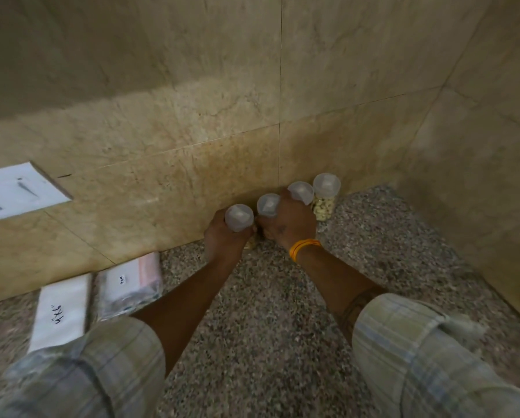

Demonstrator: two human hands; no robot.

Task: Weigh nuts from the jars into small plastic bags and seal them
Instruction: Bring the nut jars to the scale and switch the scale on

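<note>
Four jars with translucent lids stand in a row along the foot of the marble wall, on the speckled counter, near the corner. From left to right: jar one, jar two, jar three and jar four.

Left hand is curled round jar one below its lid, grasping its body. Right hand reaches over the middle of the row, its fingers wrapped round jars two and three, so that both lids stick up above the knuckles; how the fingers divide between those two jars is hidden. An orange band circles the right wrist. Jar four stands free just beside the right hand, pale nuts showing through its clear side. Contents of the other three are covered by the hands.

Two packs of plastic bags lie at the left against the wall: a white pack with handwriting, and just beside it a clear pack with a small label. Higher on the wall at the far left is a white switch plate. Checked sleeves fill the bottom of the view.
</note>
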